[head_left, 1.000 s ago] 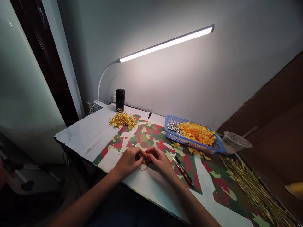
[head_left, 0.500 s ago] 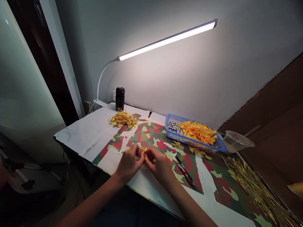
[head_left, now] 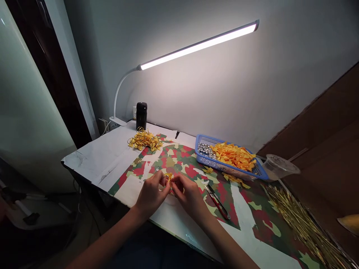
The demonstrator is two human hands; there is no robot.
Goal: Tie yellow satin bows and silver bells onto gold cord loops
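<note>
Over the front of the table, my left hand (head_left: pixel 152 189) and my right hand (head_left: pixel 187 191) meet fingertip to fingertip. Both are closed in a pinch on a small yellow ribbon bow (head_left: pixel 168 175), with a silvery bit showing beside it; most of it is covered by my fingers. Right of my hands lies a pair of red-handled thread snips (head_left: pixel 217 201). Farther off, a blue basket (head_left: pixel 206 160) holds silver bells (head_left: pixel 206 150) and a heap of yellow ribbon bows (head_left: pixel 234 155). A few loose yellow bows (head_left: pixel 235 179) lie in front of it.
A pile of finished-looking gold ties (head_left: pixel 145 140) sits at back left, near a black bottle (head_left: pixel 141 116) and a lit clamp lamp (head_left: pixel 120 91). A clear plastic tub (head_left: pixel 280 166) and a bundle of gold twist ties (head_left: pixel 305 224) are at right. Camouflage-patterned paper (head_left: pixel 171 160) covers the table.
My fingertips have shifted slightly around the yellow bow, and a bit more of it shows above them. The view has moved a little; everything on the table stays put.
</note>
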